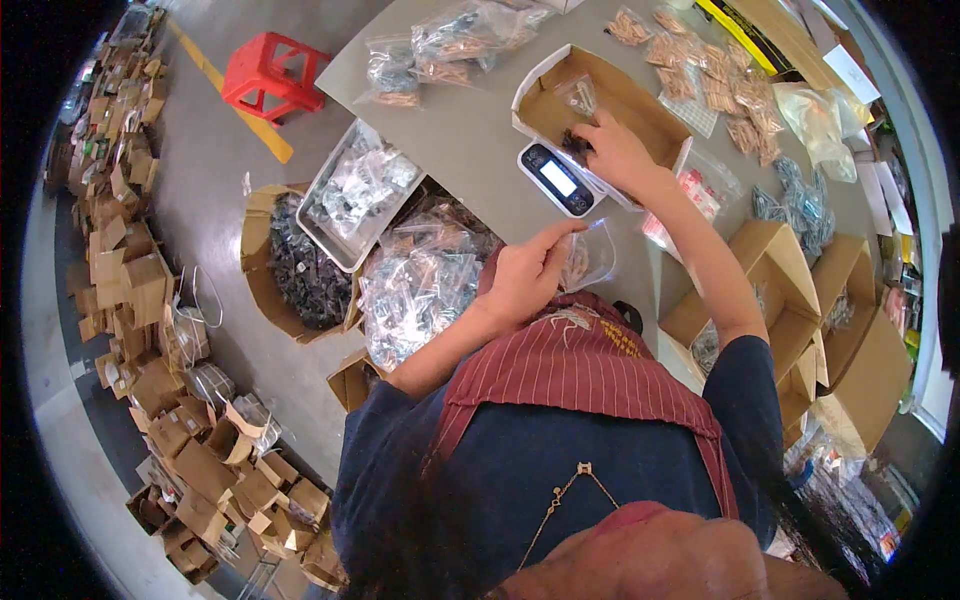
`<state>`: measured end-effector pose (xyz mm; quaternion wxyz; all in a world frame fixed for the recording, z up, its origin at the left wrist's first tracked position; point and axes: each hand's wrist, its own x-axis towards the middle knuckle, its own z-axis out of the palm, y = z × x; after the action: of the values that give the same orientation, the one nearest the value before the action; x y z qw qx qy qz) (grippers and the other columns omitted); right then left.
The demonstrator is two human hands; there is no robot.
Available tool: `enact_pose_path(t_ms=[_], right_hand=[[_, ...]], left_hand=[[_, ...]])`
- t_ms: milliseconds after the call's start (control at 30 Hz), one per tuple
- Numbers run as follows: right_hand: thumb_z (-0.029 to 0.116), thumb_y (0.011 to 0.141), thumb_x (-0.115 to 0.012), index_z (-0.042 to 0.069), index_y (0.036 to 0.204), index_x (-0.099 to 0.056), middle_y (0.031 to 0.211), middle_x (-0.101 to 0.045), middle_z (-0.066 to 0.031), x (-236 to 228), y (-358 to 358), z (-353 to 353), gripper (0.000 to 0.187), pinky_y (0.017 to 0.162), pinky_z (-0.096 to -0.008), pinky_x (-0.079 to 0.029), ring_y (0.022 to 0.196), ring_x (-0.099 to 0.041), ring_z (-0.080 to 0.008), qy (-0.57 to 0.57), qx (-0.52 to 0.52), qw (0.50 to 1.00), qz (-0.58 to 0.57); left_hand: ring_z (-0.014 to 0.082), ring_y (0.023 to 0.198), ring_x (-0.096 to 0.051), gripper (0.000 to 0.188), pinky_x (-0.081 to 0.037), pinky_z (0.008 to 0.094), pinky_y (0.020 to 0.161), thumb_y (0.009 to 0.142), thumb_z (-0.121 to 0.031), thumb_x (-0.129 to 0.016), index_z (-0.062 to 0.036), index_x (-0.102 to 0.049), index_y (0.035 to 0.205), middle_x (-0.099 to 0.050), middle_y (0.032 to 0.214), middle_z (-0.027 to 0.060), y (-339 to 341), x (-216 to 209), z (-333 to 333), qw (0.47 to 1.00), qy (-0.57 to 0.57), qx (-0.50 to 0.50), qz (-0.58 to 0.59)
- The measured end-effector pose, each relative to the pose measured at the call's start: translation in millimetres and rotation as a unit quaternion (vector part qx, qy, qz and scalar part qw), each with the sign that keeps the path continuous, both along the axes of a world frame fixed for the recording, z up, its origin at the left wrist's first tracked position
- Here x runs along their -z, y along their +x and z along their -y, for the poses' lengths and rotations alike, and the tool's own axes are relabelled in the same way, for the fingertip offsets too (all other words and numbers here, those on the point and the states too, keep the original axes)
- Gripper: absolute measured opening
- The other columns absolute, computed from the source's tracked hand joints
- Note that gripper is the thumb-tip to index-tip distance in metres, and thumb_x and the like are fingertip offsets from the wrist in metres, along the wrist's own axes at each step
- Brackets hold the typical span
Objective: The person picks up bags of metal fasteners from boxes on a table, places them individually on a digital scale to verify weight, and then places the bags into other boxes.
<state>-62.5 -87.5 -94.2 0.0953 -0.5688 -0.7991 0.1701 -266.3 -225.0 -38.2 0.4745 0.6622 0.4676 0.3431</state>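
Note:
My left hand [530,268] pinches the edge of a small transparent zip bag [597,258] in front of my apron. Something small and pale seems to lie in the bag, too blurred to name. Inside a shallow cardboard box [540,85] on the grey table, my right hand [622,158] has its fingertips closed on small black parts [576,143]. Another small bag [577,96] with pale pieces lies in the same box. Against the box's near left side stands a digital scale [557,180] with a lit screen, between my two hands.
Bags of copper-coloured pieces [715,75] cover the table's far right. More filled bags [460,40] lie at the far left. A metal tray [362,190], a carton of black parts [310,270] and a red stool [275,75] stand left. Open cartons [765,275] stand right.

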Motion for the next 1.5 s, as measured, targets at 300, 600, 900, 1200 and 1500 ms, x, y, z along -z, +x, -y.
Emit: enact_pose_path(t_ms=[300,600,900,1200,1500], right_hand=[[0.014,0.077,-0.062,0.004,0.112,-0.061,0.118,-0.060,-0.0226,1.6,22.9,-50.1,0.036,0.092,-0.0449,-0.048,0.108,-0.058,-0.0397,0.007,0.072,0.991,-0.111],[0.019,0.069,-0.074,0.010,0.120,-0.058,0.115,-0.060,-0.0212,11.2,12.9,-38.2,0.054,0.089,-0.0465,-0.049,0.102,-0.059,-0.0399,-0.036,-0.102,0.994,-0.028],[0.010,0.073,-0.072,0.007,0.115,-0.056,0.099,-0.063,-0.0082,-93.5,11.8,75.3,0.045,0.088,-0.0284,-0.049,0.096,-0.060,-0.0147,-0.110,0.073,0.868,-0.478],[-0.011,0.078,-0.053,0.007,0.122,-0.053,0.137,-0.048,-0.0111,-124.0,3.4,136.7,0.048,0.095,-0.0382,-0.053,0.119,-0.060,-0.0260,-0.110,-0.074,0.909,-0.396],[-0.006,0.067,-0.065,0.005,0.108,-0.061,0.132,-0.051,-0.0144,-93.6,7.9,127.0,0.042,0.107,-0.0439,-0.043,0.123,-0.053,-0.0328,0.147,-0.219,0.961,-0.089]], left_hand=[[0.0324,0.074,-0.069,0.023,-0.053,0.0380,0.066,0.097,-0.011,-0.053,-0.0095,-0.064,0.117,-0.067,0.081,0.0190,6.7,-2.8,-0.9,1.000,0.000,-0.019,-0.010],[0.0182,0.071,-0.066,0.024,-0.052,0.0305,0.068,0.098,-0.012,-0.052,-0.0071,-0.063,0.119,-0.068,0.087,0.0149,0.6,0.3,1.1,0.999,0.016,0.000,-0.043],[0.0115,0.054,-0.062,0.027,-0.050,0.0283,0.053,0.099,-0.016,-0.052,-0.0046,-0.063,0.121,-0.062,0.062,0.0069,-4.9,-19.3,-6.0,0.989,-0.128,-0.067,0.017],[0.0106,0.054,-0.059,0.026,-0.048,0.0282,0.052,0.099,-0.014,-0.051,-0.0058,-0.065,0.119,-0.058,0.060,0.0038,-10.1,-18.0,2.8,0.992,-0.099,-0.073,0.006],[0.0170,0.054,-0.060,0.029,-0.049,0.0314,0.056,0.088,-0.011,-0.060,-0.0095,-0.066,0.116,-0.060,0.062,0.0077,-15.8,-22.8,19.4,0.993,0.021,-0.053,-0.100]])
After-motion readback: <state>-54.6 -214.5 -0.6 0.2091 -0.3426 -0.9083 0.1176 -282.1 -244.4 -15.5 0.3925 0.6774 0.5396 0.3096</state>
